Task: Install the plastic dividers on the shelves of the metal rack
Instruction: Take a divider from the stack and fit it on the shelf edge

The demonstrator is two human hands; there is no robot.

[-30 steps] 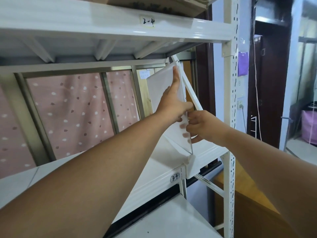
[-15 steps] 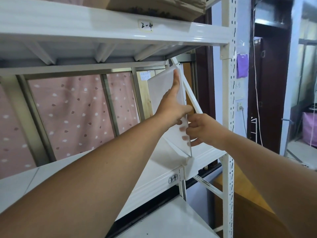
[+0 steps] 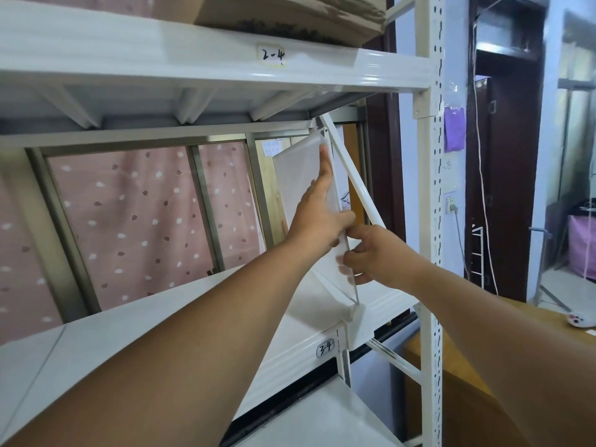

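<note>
While our left hand lies flat and open against the translucent plastic divider and our right hand pinches its front edge, it stands on the shelf marked 3-4, apparently not yet seated; no other dividers show.

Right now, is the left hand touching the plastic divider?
Touching. The head view shows the left hand pressed flat against the plastic divider, its fingers lying along the front edge.
</note>
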